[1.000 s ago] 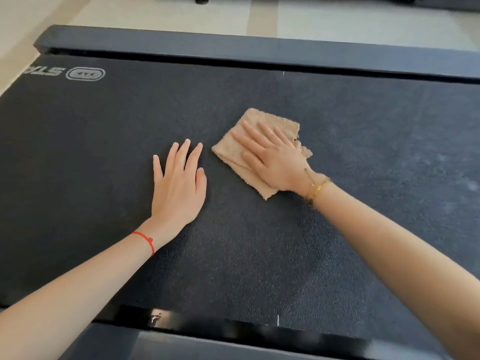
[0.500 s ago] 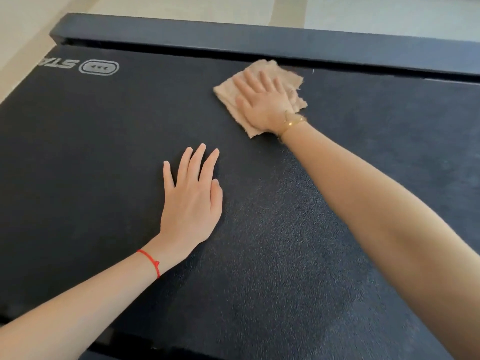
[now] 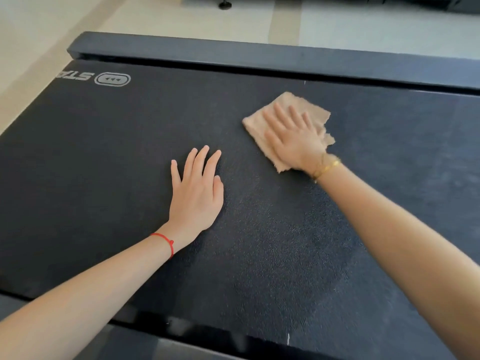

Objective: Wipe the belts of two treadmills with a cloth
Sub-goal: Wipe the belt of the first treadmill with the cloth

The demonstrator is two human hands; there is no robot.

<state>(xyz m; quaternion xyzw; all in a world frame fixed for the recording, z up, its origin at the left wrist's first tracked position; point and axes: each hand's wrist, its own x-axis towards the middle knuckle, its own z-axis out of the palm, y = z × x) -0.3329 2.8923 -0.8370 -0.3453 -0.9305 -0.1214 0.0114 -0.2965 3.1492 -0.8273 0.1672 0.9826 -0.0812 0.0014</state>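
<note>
Now the right hand (image 3: 293, 140), pressed flat on the cloth (image 3: 315, 113), is drawing it back from the belt's (image 3: 104, 152) far edge toward the middle. The left hand (image 3: 197, 193) is lying open and empty, bracing; wiping looks to be continuing stroke by stroke.

Floor (image 3: 145, 14): pale tile, beige stripe (image 3: 284, 22) | black foot (image 3: 225, 6) at top | dark base (image 3: 415, 2) top right | light: even, daylit.

Upside-down "ST…" logo (image 3: 75, 76) on belt (image 3: 104, 152)
</note>
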